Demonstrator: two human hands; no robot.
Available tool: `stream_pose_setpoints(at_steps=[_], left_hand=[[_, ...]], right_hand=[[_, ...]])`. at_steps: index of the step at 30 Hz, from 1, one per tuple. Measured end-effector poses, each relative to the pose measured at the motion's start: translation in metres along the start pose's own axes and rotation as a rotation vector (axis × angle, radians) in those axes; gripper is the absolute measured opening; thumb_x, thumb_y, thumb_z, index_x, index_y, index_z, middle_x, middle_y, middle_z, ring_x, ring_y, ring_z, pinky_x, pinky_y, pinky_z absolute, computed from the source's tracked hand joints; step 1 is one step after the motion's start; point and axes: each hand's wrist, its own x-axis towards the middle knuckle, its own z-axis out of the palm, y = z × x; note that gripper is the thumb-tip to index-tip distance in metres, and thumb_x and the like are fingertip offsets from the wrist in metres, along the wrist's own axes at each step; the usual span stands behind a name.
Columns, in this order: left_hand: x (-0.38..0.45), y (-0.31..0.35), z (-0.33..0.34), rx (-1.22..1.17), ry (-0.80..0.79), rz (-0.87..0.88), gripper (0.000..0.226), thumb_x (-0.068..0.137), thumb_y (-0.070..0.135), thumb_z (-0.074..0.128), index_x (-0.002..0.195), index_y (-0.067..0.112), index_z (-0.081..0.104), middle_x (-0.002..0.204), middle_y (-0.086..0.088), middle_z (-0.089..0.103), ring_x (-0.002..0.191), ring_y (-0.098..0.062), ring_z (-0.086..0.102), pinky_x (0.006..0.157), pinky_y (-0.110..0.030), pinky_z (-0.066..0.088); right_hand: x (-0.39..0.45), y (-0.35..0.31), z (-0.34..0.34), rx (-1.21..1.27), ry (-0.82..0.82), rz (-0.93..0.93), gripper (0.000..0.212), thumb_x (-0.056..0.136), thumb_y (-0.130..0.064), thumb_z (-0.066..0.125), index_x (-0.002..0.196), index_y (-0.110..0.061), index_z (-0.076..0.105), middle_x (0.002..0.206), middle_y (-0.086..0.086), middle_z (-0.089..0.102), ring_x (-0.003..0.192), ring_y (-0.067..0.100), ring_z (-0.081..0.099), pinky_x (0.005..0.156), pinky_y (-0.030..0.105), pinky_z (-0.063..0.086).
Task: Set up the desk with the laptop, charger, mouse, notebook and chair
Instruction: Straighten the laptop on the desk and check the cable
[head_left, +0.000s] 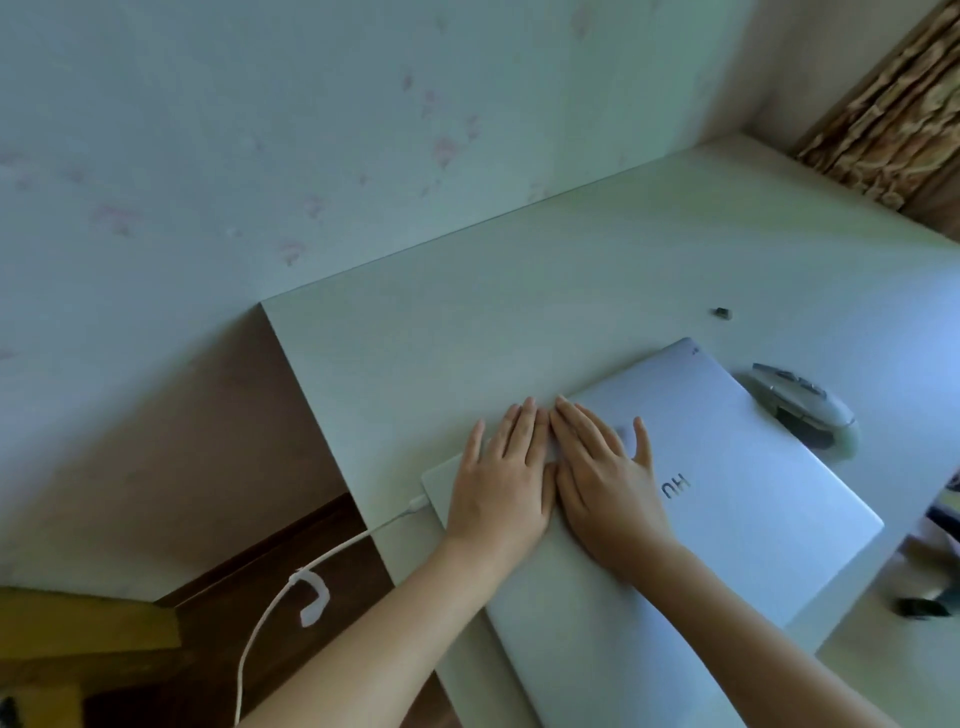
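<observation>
- Both hands are lying flat and open on the closed laptop (727, 499), gripping nothing: the left hand (501, 480) is resting palm-down near the lid's far-left edge, the right hand (605, 486) is touching it alongside, fingertips reaching toward the far edge.
- The laptop is sitting askew on the desk (519, 312), its near corner overhanging the front edge; the mouse (802, 408) is lying just beside its far-right corner.
- The white cable (291, 597) is running from the laptop's left side off the desk and down toward the floor, apparently plugged in, though the connector is too small to confirm.
- To finish this step well, the person is probably needing to slide the laptop back and square it, pressing evenly so the cable is not tugged and the mouse is not nudged.
- A small dark object (721, 313) beyond the laptop is too tiny to identify; no notebook or charger brick is showing, and the shapes cut off at lower right are too indistinct to name.
</observation>
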Motion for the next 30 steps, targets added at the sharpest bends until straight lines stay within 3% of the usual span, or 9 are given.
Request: stream_pose_setpoints(at_steps=[4,8,13,19,24,27,30], left_hand=[[0.009,0.021,0.005,0.058,0.065,-0.058,0.058,0.092,0.034,0.024,0.138,0.008,0.047,0.146,-0.010,0.045,0.133,-0.023,0.044,0.108,-0.047,0.035],[0.023,0.045,0.015,0.065,0.082,-0.178,0.058,0.094,0.038,0.023,0.142,0.010,0.041,0.149,-0.012,0.040,0.137,-0.027,0.038,0.109,-0.046,0.032],[0.020,0.058,0.026,0.069,0.188,-0.324,0.051,0.096,0.039,0.045,0.142,0.017,0.042,0.150,-0.007,0.040,0.139,-0.023,0.036,0.111,-0.043,0.029],[0.018,0.064,0.020,0.040,0.236,-0.374,0.047,0.094,0.036,0.054,0.137,0.020,0.050,0.144,-0.004,0.049,0.134,-0.021,0.043,0.109,-0.040,0.032],[0.029,0.092,0.030,0.103,0.220,-0.478,0.049,0.097,0.032,0.044,0.141,0.011,0.042,0.152,-0.009,0.036,0.141,-0.025,0.031,0.113,-0.042,0.025],[0.046,0.126,0.040,0.097,0.233,-0.470,0.049,0.096,0.037,0.044,0.138,0.011,0.046,0.151,-0.009,0.037,0.139,-0.024,0.033,0.111,-0.043,0.026],[0.068,0.157,0.048,0.095,0.266,-0.364,0.049,0.094,0.039,0.049,0.136,0.013,0.050,0.146,-0.007,0.046,0.132,-0.024,0.045,0.107,-0.044,0.035]], right_hand=[[0.001,0.027,-0.004,0.002,0.004,-0.021,0.054,0.091,-0.036,0.025,0.137,-0.019,0.045,0.144,0.002,0.047,0.134,0.019,0.041,0.109,0.064,0.019],[0.004,0.059,-0.009,-0.011,0.071,-0.090,0.045,0.089,-0.034,0.035,0.126,-0.021,0.056,0.135,0.004,0.055,0.126,0.020,0.051,0.105,0.068,0.022],[0.006,0.088,-0.012,-0.051,0.074,-0.199,0.038,0.088,-0.028,0.054,0.124,-0.016,0.058,0.135,0.004,0.056,0.123,0.020,0.053,0.105,0.069,0.019],[0.020,0.115,-0.028,-0.123,-0.050,-0.340,0.041,0.095,-0.030,0.041,0.132,-0.015,0.051,0.142,0.004,0.049,0.129,0.019,0.046,0.110,0.068,0.007],[0.026,0.139,-0.035,-0.151,-0.038,-0.388,0.040,0.096,-0.033,0.038,0.131,-0.016,0.049,0.141,0.003,0.049,0.128,0.020,0.047,0.110,0.067,0.006],[0.029,0.161,-0.042,-0.107,-0.023,-0.358,0.037,0.093,-0.035,0.046,0.126,-0.020,0.054,0.137,0.001,0.052,0.124,0.021,0.051,0.110,0.065,0.011],[0.045,0.200,-0.053,-0.086,-0.047,-0.333,0.041,0.091,-0.037,0.049,0.130,-0.024,0.051,0.143,-0.002,0.046,0.130,0.019,0.044,0.112,0.058,0.011]])
